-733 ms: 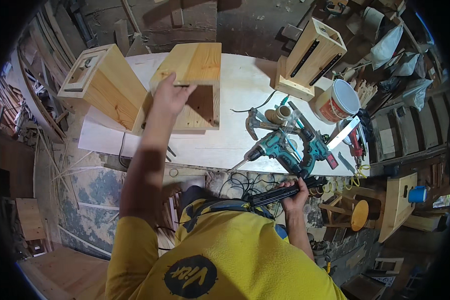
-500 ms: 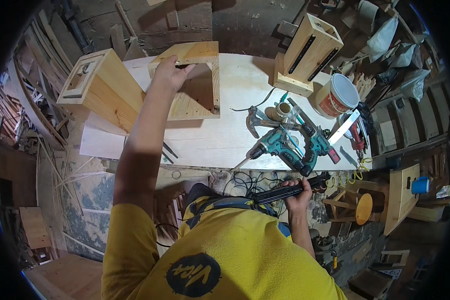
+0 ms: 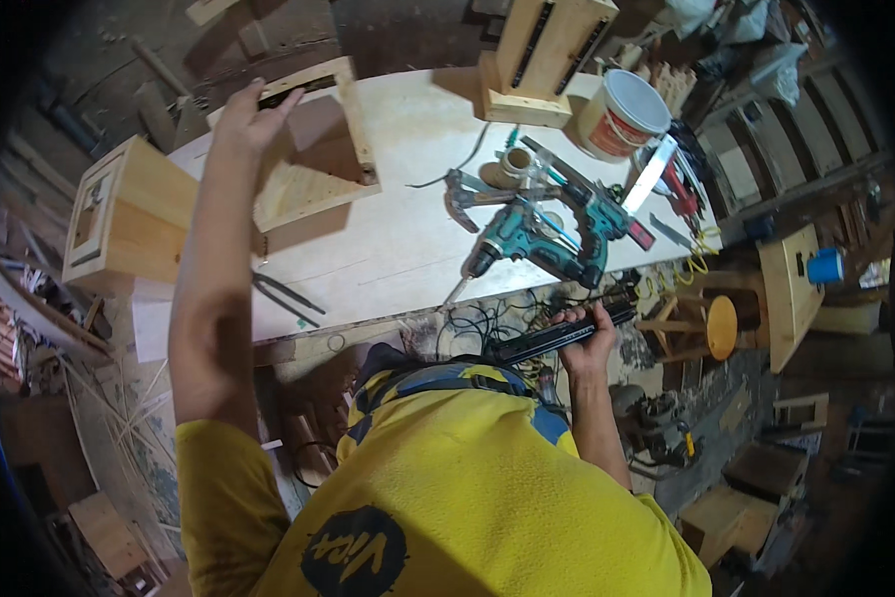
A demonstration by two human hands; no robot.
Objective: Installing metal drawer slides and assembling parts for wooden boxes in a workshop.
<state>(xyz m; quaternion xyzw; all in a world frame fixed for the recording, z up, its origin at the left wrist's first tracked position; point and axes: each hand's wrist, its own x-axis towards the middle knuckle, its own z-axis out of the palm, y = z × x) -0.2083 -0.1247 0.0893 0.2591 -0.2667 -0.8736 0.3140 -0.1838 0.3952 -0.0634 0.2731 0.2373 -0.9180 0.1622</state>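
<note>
At the left of the white work board, my left hand point(image 3: 248, 117) grips the far upper edge of an open pale wooden box point(image 3: 313, 194), fingers hooked over and thumb along the rim. The box tilts on the board, its hollow inside showing. Close to my waist, my right hand point(image 3: 587, 343) is closed around black metal drawer slides point(image 3: 529, 344), held below the board's near edge. How many slides are in the bundle I cannot tell. Dark-handled pliers point(image 3: 286, 298) lie by the near edge, beside my left forearm.
Another wooden box point(image 3: 144, 224) stands left of my arm. Two teal cordless drills point(image 3: 517, 239) point(image 3: 598, 224), a claw hammer point(image 3: 462, 204) and a tape roll point(image 3: 516, 163) crowd the board's right half. Behind are a white-lidded bucket point(image 3: 626, 109) and a box with black slides point(image 3: 547, 55). Cables hang below.
My left hand has tipped the wooden box, so its opening and inner panel show differently. The whole view has shifted, moving the bench leftward and up. My right hand still holds the slides.
</note>
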